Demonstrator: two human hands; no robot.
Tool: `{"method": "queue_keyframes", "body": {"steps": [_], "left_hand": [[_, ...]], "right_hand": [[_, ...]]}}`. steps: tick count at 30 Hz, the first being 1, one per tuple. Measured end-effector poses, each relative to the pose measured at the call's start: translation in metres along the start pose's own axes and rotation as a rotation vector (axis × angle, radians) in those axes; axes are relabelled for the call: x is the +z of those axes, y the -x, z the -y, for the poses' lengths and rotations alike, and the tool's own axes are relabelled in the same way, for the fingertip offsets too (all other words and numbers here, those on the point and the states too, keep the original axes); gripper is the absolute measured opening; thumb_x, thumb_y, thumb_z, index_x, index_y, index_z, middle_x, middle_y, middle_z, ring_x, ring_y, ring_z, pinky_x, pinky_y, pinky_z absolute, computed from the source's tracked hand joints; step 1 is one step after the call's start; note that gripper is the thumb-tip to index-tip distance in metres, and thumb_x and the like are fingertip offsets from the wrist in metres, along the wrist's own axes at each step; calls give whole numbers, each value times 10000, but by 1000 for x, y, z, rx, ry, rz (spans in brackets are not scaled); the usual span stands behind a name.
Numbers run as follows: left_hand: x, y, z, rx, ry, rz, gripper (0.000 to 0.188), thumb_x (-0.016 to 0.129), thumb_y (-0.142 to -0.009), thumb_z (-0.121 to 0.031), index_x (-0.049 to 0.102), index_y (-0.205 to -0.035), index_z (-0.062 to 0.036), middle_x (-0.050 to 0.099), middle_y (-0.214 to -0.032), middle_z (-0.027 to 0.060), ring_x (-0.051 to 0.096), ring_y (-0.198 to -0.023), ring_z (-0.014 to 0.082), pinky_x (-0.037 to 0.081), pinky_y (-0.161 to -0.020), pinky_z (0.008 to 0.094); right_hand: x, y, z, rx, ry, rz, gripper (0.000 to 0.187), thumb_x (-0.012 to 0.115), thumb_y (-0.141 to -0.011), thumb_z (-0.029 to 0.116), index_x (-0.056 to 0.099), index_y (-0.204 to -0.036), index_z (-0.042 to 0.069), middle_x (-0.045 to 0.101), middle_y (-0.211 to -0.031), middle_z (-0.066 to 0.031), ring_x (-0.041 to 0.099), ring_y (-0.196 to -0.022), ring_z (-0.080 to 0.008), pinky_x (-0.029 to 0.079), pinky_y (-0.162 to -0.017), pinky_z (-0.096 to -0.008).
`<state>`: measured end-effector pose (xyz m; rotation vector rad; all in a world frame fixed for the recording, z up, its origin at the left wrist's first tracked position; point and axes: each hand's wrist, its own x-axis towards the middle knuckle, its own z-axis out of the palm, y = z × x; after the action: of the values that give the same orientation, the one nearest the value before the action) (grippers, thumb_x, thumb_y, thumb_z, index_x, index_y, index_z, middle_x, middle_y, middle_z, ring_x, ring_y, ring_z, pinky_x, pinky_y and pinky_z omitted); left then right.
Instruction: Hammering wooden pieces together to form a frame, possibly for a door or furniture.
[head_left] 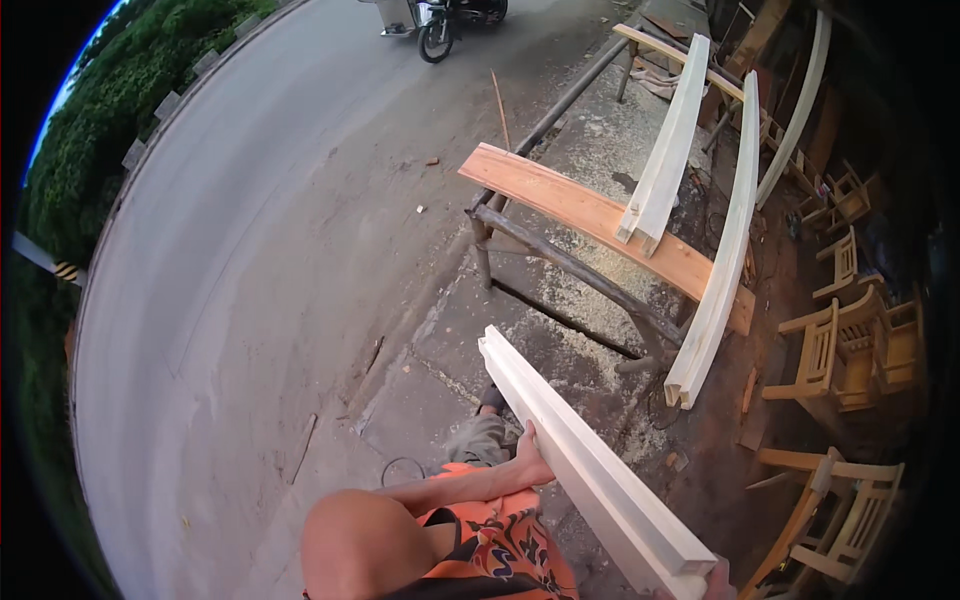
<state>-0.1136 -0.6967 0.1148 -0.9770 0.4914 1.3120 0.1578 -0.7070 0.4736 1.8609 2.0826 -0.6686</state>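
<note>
A long pale wooden beam [592, 468] with a stepped groove along its length slants across my front, from centre to lower right. My left hand [531, 458] grips its left side near the middle, thumb up against the wood. At the near end, by the lower edge, my right hand [718, 580] holds the beam; only part of this hand shows, the rest being hidden or out of view. The beam's far end points toward a pipe trestle and touches nothing that I can see.
A reddish plank [590, 212] lies across a metal pipe trestle [580, 268]. Long pale beams [668, 150] [728, 250] rest on it. Sawdust [590, 290] covers the pavement. Wooden chairs [830, 350] stand at right; a road [230, 270] runs left, with a motorcycle [450, 25] beyond.
</note>
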Motion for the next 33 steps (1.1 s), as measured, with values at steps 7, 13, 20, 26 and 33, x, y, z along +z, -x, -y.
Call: {"method": "queue_keyframes", "body": {"steps": [7, 13, 20, 26, 33], "left_hand": [[12, 27, -130, 502, -1561, 331, 735, 659, -986, -358, 284, -1591, -176, 367, -1581, 213, 449, -1400, 341, 406, -1097, 488], [-52, 120, -307, 925, -1289, -327, 491, 665, -981, -249, 520, -1397, -31, 650, -1321, 118, 611, -1171, 197, 466, -991, 342], [-222, 206, -410, 924, -1088, -968, 465, 704, -936, -350, 566, -1308, -107, 675, -1179, 53, 633, -1031, 181, 453, -842, 352], [-111, 103, -429, 822, -1342, -746, 469, 718, -923, -304, 579, -1295, -56, 689, -1165, 100, 664, -1039, 216, 503, -847, 349], [200, -70, -368, 937, -1902, -137, 440, 717, -914, -231, 591, -1268, -2, 695, -1198, 165, 696, -1059, 268, 550, -904, 364]], "right_hand": [[64, -248, 152, -544, 24, -10, 419, 777, -731, 187, 579, -1081, 68, 706, -942, -210, 670, -926, -425, 537, -789, -503], [211, -394, 152, -581, 290, 12, 310, 720, -807, 196, 606, -1074, 88, 713, -901, -181, 706, -907, -391, 565, -751, -523], [224, -468, 110, -524, 336, -3, 427, 660, -818, 87, 625, -1232, 185, 720, -981, -164, 708, -958, -361, 573, -799, -495], [189, -517, 124, -407, 444, 149, 489, 700, -781, 56, 638, -1235, 227, 731, -1029, -151, 712, -984, -355, 573, -817, -500], [162, -573, 94, -438, 374, -309, 485, 560, -864, 39, 619, -1341, 105, 596, -1361, -189, 551, -1299, -330, 418, -1114, -480]]}}
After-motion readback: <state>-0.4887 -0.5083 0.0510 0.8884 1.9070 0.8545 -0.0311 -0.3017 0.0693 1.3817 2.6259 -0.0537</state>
